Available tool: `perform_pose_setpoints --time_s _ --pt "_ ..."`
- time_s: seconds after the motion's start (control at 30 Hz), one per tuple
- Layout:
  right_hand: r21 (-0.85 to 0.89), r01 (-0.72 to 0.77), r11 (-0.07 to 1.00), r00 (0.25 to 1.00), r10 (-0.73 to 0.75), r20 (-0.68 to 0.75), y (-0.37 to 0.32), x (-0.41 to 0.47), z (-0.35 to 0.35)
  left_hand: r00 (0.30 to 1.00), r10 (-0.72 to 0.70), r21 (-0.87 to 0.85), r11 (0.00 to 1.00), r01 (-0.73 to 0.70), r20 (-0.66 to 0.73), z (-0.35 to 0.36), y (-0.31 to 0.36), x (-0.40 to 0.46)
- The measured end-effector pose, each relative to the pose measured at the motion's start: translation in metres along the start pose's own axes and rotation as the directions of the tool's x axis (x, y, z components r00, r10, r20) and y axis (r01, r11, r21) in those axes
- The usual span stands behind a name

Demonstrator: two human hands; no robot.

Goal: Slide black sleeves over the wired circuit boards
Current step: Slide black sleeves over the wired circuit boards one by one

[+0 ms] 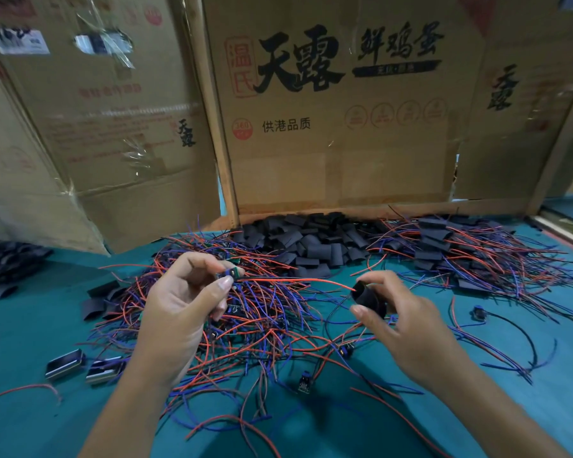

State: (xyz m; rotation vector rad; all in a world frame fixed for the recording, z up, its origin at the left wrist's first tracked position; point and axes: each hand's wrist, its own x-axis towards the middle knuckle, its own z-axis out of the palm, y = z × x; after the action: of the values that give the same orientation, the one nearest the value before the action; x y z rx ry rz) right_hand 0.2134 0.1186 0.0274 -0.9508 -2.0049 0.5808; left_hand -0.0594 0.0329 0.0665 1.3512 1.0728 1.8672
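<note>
My left hand (182, 302) pinches a small wired circuit board (227, 274) between thumb and fingers, above a tangle of red and blue wired boards (245, 325). Its red wire (298, 280) runs right, with the tip right at the mouth of a black sleeve (366, 297). My right hand (401, 322) holds that sleeve between thumb and fingers, its open end facing left. A heap of loose black sleeves (311, 239) lies at the back of the table. At the back right lies a pile of sleeved boards with wires (470, 249).
A teal table (30, 325) carries everything. Cardboard boxes (328, 127) wall off the back. Two small metallic blocks (83, 365) lie at the left front. More black sleeves (96, 300) lie at the left, and stray wired boards (477, 312) at the right.
</note>
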Motion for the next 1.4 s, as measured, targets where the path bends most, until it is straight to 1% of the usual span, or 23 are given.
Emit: perform_pose_setpoints --time_s 0.1,0.27,0.37,0.47,0.57,0.67,0.8,1.0,1.1,1.2,1.3,1.4 --pt "-0.052 0.033 0.998 0.997 -0.036 -0.07 -0.001 -0.001 -0.001 1.0 0.0 0.023 1.0 0.0 -0.001 -0.001 -0.002 0.0" --pt "-0.05 0.062 0.997 0.989 -0.068 -0.129 -0.007 -0.002 -0.001 1.0 0.019 0.06 0.998 -0.02 0.02 -0.005 -0.006 0.001" --pt "-0.024 0.048 0.999 0.989 -0.051 -0.138 -0.011 -0.003 0.0 0.999 0.018 0.06 0.998 -0.02 0.033 -0.006 -0.008 0.001" --pt "-0.033 0.014 0.999 0.991 -0.018 -0.135 -0.011 -0.004 0.002 0.998 0.014 0.053 0.998 -0.017 0.056 -0.009 -0.008 0.001" --pt "-0.03 -0.01 0.999 0.988 0.005 -0.156 -0.01 -0.003 0.002 0.994 0.018 0.063 0.998 -0.025 0.107 -0.01 -0.008 0.0" --pt "-0.02 -0.017 1.0 0.986 0.014 -0.169 -0.009 -0.003 0.002 0.988 0.023 0.092 0.995 -0.038 0.155 -0.011 -0.009 -0.001" --pt "-0.041 -0.016 0.999 0.989 0.01 -0.147 -0.01 -0.003 0.0 0.985 0.012 0.122 0.992 -0.033 0.171 -0.013 -0.009 -0.001" --pt "-0.118 0.048 0.992 0.994 -0.059 -0.092 -0.012 -0.002 -0.005 0.984 0.008 0.131 0.991 -0.032 0.18 -0.013 -0.008 -0.002" --pt "-0.149 0.122 0.981 0.991 -0.129 -0.04 -0.013 -0.001 -0.005 0.984 0.004 0.125 0.992 -0.027 0.18 -0.01 -0.006 -0.003" --pt "-0.241 0.224 0.944 0.973 -0.228 0.01 -0.014 -0.003 -0.003 0.984 0.013 0.121 0.992 -0.035 0.176 -0.002 -0.004 -0.004" --pt "-0.294 0.29 0.911 0.953 -0.301 0.006 -0.018 -0.004 0.002 0.987 0.001 0.107 0.994 -0.018 0.159 0.012 -0.005 -0.008" --pt "-0.33 0.318 0.889 0.938 -0.345 -0.025 -0.022 -0.006 0.007 0.982 -0.02 0.127 0.992 -0.004 0.188 0.027 -0.01 -0.013"
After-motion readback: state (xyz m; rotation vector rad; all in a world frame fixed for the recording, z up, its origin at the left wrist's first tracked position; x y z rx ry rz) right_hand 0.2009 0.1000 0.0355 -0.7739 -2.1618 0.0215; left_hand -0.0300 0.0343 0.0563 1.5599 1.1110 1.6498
